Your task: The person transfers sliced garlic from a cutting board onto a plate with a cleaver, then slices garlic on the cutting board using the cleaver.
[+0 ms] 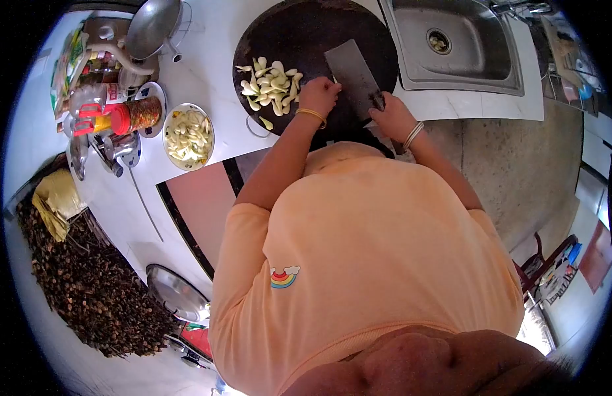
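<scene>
My right hand (393, 120) is closed around the dark handle of a cleaver (353, 69), whose broad blade lies over the round dark chopping board (286, 26). Close to the blade's left edge, my left hand (319, 96) is closed with bent fingers. A small pale tip shows at its fingertips and looks like a garlic clove (335, 80); most of it is hidden. Left of that hand a pile of peeled garlic cloves (272, 84) sits on the board. One clove (266, 123) lies apart near the board's lower edge.
A plate of pale garlic pieces (188, 137) stands left of the board. Beyond it are a red-lidded jar (138, 115), bottles and a metal wok (153, 28). A steel sink (464, 59) adjoins the board on the right. The counter's front edge (237, 155) runs near my body.
</scene>
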### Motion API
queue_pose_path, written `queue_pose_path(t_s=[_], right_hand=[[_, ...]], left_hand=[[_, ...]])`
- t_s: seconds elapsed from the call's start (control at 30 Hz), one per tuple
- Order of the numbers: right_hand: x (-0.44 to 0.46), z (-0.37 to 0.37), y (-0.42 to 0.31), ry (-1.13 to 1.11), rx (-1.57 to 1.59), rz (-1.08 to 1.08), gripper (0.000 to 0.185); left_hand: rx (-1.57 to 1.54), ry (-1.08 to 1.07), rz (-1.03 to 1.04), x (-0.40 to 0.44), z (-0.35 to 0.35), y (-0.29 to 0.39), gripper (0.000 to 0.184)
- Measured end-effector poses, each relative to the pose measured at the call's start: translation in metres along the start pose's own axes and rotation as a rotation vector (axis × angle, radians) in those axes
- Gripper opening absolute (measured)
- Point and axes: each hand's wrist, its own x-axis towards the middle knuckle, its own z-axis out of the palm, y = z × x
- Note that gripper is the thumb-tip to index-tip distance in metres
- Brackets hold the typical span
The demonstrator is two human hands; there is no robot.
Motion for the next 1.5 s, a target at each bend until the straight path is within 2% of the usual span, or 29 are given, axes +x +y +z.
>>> queue_pose_path(t_s=[0.13, 0.2, 0.33, 0.4, 0.47, 0.57, 0.6, 0.63, 0.7, 0.77, 0.8, 0.87, 0.9, 1.0, 1.13, 1.2, 1.3, 1.33, 1.4, 1.5], right_hand=[[0.011, 0.006, -0.003, -0.057, -0.005, 0.071, 0.034], [0.016, 0.014, -0.004, 0.017, -0.125, -0.055, 0.031], [0.016, 0.027, -0.006, 0.119, -0.096, -0.010, 0.033], [0.013, 0.023, -0.004, 0.073, 0.121, 0.022, 0.033], [0.019, 0.032, 0.009, 0.134, 0.147, 0.007, 0.033], [0.007, 0.020, -0.011, 0.201, 0.153, -0.005, 0.034], [0.000, 0.013, -0.018, 0.210, 0.125, -0.018, 0.036], [-0.003, 0.012, -0.017, 0.214, 0.131, -0.007, 0.036], [-0.003, 0.011, -0.016, 0.045, 0.133, 0.016, 0.039], [0.003, 0.024, 0.002, 0.006, 0.139, 0.014, 0.039], [0.002, 0.026, 0.003, -0.030, 0.138, 0.016, 0.039], [0.001, 0.024, 0.008, -0.050, 0.160, 0.061, 0.038], [0.001, 0.021, 0.007, -0.066, 0.183, 0.103, 0.037], [0.005, 0.016, 0.014, 0.047, 0.026, 0.013, 0.037], [0.010, 0.017, 0.013, 0.010, 0.119, 0.064, 0.037], [0.006, 0.017, 0.010, 0.055, 0.036, -0.010, 0.037], [0.000, 0.019, 0.007, 0.105, -0.023, -0.094, 0.035], [-0.003, 0.017, 0.003, 0.102, -0.022, -0.089, 0.035], [-0.005, 0.006, -0.007, -0.106, 0.245, 0.146, 0.034], [0.000, 0.009, 0.000, -0.084, 0.285, 0.184, 0.026]], left_hand=[[0.019, 0.030, 0.012, 0.007, 0.008, -0.011, 0.030], [0.060, 0.072, 0.037, 0.010, 0.013, -0.017, 0.029], [0.111, 0.148, 0.088, 0.000, 0.011, -0.005, 0.030], [0.176, 0.189, 0.130, -0.006, 0.012, -0.001, 0.031], [0.247, 0.225, 0.167, -0.006, 0.005, -0.003, 0.032], [0.163, 0.349, 0.134, -0.005, -0.019, -0.018, 0.033], [0.044, 0.342, 0.060, -0.010, -0.032, -0.019, 0.032], [0.137, 0.325, 0.065, -0.019, -0.045, -0.015, 0.031], [0.231, 0.316, 0.071, -0.031, -0.053, -0.014, 0.031], [0.336, 0.175, 0.135, -0.037, -0.051, -0.025, 0.027], [0.336, 0.176, 0.130, -0.042, -0.048, -0.024, 0.027], [0.619, 0.238, 0.143, -0.048, -0.034, -0.017, 0.022], [0.641, 0.190, 0.062, -0.047, -0.033, -0.007, 0.021], [0.566, 0.216, 0.169, -0.031, -0.019, -0.017, 0.024], [0.312, 0.169, 0.175, -0.012, -0.009, -0.002, 0.027], [0.119, 0.040, 0.003, -0.005, -0.007, 0.004, 0.031], [-0.019, 0.027, -0.030, -0.002, -0.004, -0.005, 0.031], [-0.018, 0.023, -0.033, -0.003, -0.005, -0.005, 0.031], [0.034, 0.003, 0.004, -0.003, -0.008, -0.003, 0.031], [0.049, 0.003, 0.032, -0.002, -0.007, -0.005, 0.031]])
